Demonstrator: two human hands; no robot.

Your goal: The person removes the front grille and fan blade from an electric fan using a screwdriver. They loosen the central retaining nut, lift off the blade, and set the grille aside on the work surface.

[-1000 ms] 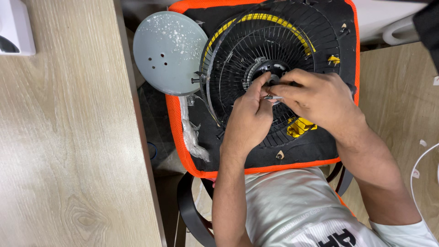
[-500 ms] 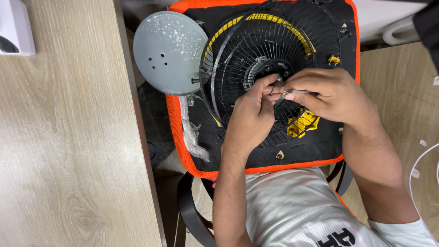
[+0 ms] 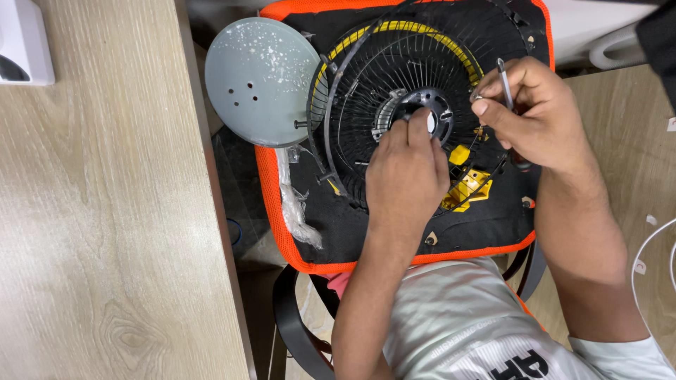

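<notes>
We pinched the grille (image 3: pixel 415 105) hub with left hand (image 3: pixel 405 172); right hand (image 3: pixel 539 116) gripped a screwdriver (image 3: pixel 504 81). Wires looked light, bendy; hub safest hold.

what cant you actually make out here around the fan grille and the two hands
- Head view: the hub of the black fan grille is partly covered by the left hand.
- The thin metal tool in the right hand: its lower end sits inside the grip.
- The grille's top is cut off by the frame edge.
- The white cable runs off the right edge.
</notes>
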